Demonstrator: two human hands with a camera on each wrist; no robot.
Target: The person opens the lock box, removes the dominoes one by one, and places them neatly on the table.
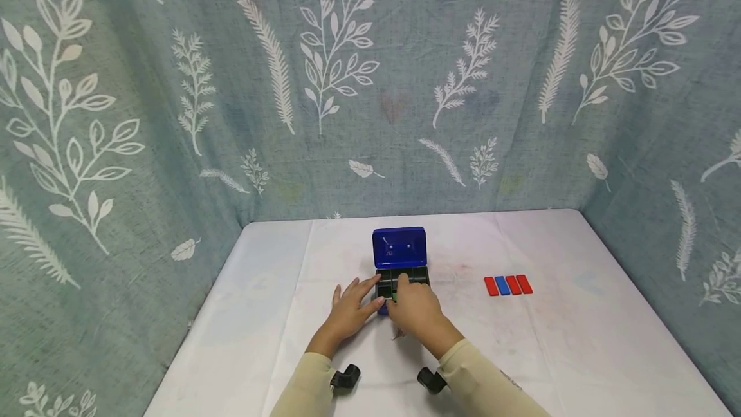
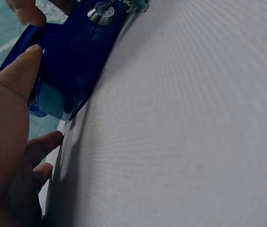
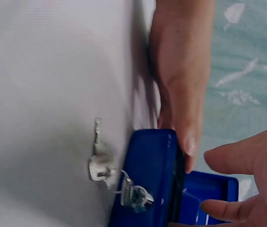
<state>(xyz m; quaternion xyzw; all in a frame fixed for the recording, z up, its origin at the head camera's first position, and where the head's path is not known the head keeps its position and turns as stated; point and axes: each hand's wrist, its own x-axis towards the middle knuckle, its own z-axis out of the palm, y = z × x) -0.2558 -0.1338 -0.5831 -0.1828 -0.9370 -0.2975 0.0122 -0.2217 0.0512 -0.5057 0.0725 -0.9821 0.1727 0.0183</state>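
On the table stands a blue cash box (image 1: 399,247) with its lid raised and a black compartment tray (image 1: 384,286) inside. My left hand (image 1: 349,311) rests at the box's left side, thumb on its rim and fingers spread. My right hand (image 1: 415,307) reaches over the tray's front part, fingers pointing down into it. A small green piece (image 1: 395,296) shows beside the right fingers; how they meet it is hidden. In the right wrist view, the right thumb and a finger stand apart. Keys (image 3: 100,168) hang from the lock (image 3: 138,197) on the box's front.
Right of the box lie flat tiles in a row, several red (image 1: 513,285) and one blue (image 1: 502,286). A white cloth covers the table (image 1: 579,352). Behind and beside it hangs a leaf-patterned curtain (image 1: 399,147).
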